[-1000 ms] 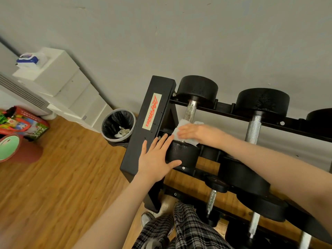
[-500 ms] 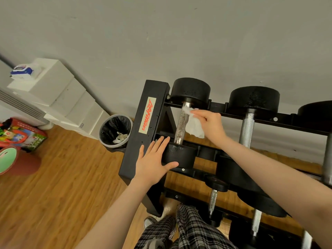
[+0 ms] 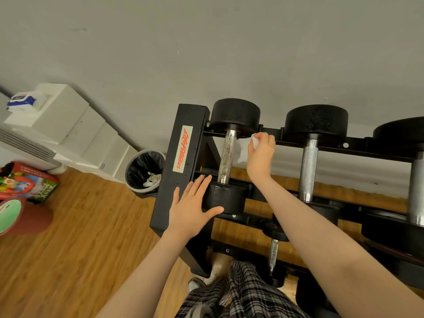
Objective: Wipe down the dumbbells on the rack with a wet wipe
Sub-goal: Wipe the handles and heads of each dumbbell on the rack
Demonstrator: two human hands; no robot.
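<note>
White wipe (image 3: 254, 140): your right hand (image 3: 260, 157) pinches it, near the dumbbell (image 3: 227, 157).
Left hand (image 3: 191, 208): fingers (image 3: 202, 183) flat, steadying its near end.

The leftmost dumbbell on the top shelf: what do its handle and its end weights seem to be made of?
Handle: probably chromed steel, shiny silver with fine cross-hatched knurling. End weights: matte black and slightly grainy, perhaps rubber-coated or painted cast iron; the look alone cannot settle which.

the dumbbell (image 3: 229, 157) has a knurled, shiny metal handle and matt, rough black heads. the rack (image 3: 181, 157) is matt black painted metal; the floor (image 3: 75, 237) is glossy wood.
</note>
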